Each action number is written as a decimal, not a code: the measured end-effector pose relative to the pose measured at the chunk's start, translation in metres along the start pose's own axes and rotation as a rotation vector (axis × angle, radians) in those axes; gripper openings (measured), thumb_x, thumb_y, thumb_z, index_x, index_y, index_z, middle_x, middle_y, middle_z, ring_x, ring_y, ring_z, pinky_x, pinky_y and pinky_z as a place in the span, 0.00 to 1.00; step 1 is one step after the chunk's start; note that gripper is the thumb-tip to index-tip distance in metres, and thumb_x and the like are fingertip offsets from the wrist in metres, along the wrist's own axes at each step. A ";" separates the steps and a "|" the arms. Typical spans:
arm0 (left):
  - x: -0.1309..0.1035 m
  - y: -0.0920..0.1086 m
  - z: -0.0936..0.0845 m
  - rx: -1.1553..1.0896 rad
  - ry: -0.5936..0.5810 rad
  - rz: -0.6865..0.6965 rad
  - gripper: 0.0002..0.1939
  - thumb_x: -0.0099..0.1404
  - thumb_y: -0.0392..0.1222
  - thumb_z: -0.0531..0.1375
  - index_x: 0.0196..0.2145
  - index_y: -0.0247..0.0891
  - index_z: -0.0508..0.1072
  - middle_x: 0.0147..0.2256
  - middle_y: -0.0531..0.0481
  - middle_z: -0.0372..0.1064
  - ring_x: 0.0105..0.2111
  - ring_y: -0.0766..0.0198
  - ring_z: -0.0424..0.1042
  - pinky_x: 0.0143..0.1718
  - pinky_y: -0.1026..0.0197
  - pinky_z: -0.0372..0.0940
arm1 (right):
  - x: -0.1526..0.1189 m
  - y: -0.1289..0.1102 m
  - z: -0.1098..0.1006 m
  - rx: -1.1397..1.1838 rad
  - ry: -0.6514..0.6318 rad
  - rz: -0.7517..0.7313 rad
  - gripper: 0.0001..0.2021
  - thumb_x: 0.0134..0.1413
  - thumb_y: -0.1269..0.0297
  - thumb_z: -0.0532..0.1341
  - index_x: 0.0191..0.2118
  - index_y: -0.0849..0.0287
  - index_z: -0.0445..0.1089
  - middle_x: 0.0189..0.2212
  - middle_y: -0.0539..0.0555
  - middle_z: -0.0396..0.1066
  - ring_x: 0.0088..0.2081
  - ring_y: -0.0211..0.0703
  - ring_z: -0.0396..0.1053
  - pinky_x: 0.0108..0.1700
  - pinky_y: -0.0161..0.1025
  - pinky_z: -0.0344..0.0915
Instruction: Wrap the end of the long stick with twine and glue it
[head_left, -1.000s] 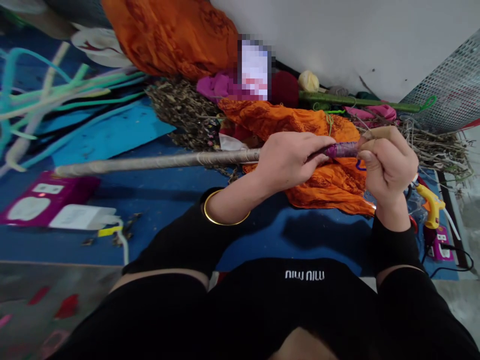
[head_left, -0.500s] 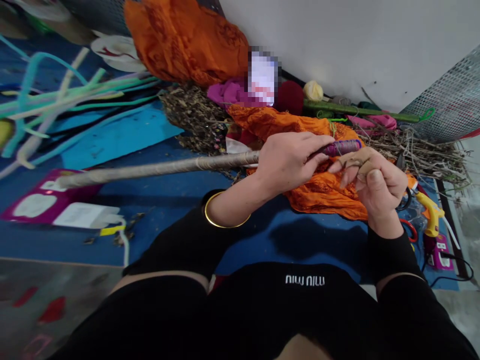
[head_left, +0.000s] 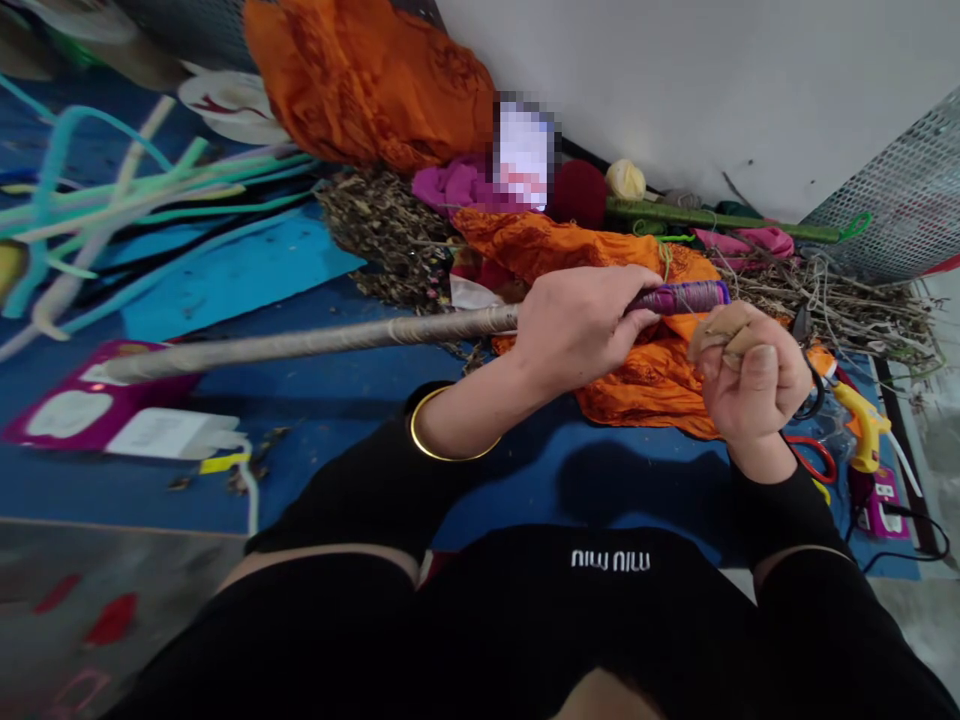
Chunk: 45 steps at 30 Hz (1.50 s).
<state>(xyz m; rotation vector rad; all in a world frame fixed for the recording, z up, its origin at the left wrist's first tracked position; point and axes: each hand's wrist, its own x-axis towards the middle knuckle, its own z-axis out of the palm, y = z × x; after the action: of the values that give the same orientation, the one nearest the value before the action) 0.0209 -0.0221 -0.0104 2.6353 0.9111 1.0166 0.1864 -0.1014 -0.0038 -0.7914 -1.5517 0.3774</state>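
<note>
A long stick, wrapped in greyish-tan material, lies slanted across the middle of the view. My left hand is closed around it near its right end. Beyond my fingers that end is bound in purple thread, with a blue-violet edge at the tip. Just right of the tip, my right hand is closed with the fingertips curled together. What it pinches, if anything, is hidden; a thin thread seems to run near it. Crumpled orange cloth lies beneath the purple end.
Dried plant stems lie at the right, beside a yellow glue gun, red-handled scissors and a power strip. Another purple power strip sits under the stick's left end. Fuzzy coloured strips spread at the far left. A white wall stands behind.
My right hand has curled its fingers in tighter and moved slightly down, away from the stick's tip. More of the purple binding shows. My left hand keeps its grip.
</note>
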 end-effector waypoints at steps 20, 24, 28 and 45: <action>-0.001 -0.002 0.000 0.018 0.035 -0.003 0.18 0.75 0.51 0.52 0.52 0.41 0.76 0.44 0.45 0.81 0.42 0.54 0.79 0.42 0.57 0.70 | -0.004 0.005 0.011 0.035 0.117 0.002 0.22 0.71 0.54 0.55 0.23 0.54 0.57 0.18 0.48 0.55 0.23 0.40 0.61 0.23 0.38 0.60; -0.001 -0.003 -0.001 0.047 0.050 -0.003 0.19 0.75 0.52 0.52 0.52 0.41 0.76 0.44 0.45 0.81 0.41 0.55 0.79 0.41 0.58 0.69 | -0.006 0.008 0.015 0.044 0.086 0.000 0.22 0.71 0.56 0.54 0.24 0.54 0.57 0.18 0.48 0.55 0.22 0.39 0.59 0.23 0.38 0.59; -0.002 -0.003 -0.001 0.031 0.057 -0.013 0.21 0.76 0.55 0.50 0.52 0.41 0.76 0.44 0.44 0.81 0.41 0.55 0.79 0.40 0.57 0.69 | -0.011 0.014 0.017 -0.022 0.061 0.040 0.22 0.71 0.52 0.53 0.24 0.53 0.57 0.19 0.48 0.55 0.22 0.39 0.59 0.23 0.39 0.60; 0.005 -0.001 -0.014 -0.318 -0.032 -0.143 0.11 0.68 0.43 0.60 0.45 0.38 0.78 0.39 0.48 0.81 0.37 0.60 0.76 0.39 0.59 0.69 | -0.010 0.039 0.011 -0.149 -0.127 -0.287 0.14 0.72 0.64 0.51 0.31 0.55 0.61 0.26 0.50 0.62 0.28 0.39 0.64 0.30 0.37 0.63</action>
<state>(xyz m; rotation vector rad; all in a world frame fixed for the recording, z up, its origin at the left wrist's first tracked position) 0.0141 -0.0191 0.0021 2.2847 0.8392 0.9889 0.1860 -0.0788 -0.0386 -0.6548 -1.8002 0.1032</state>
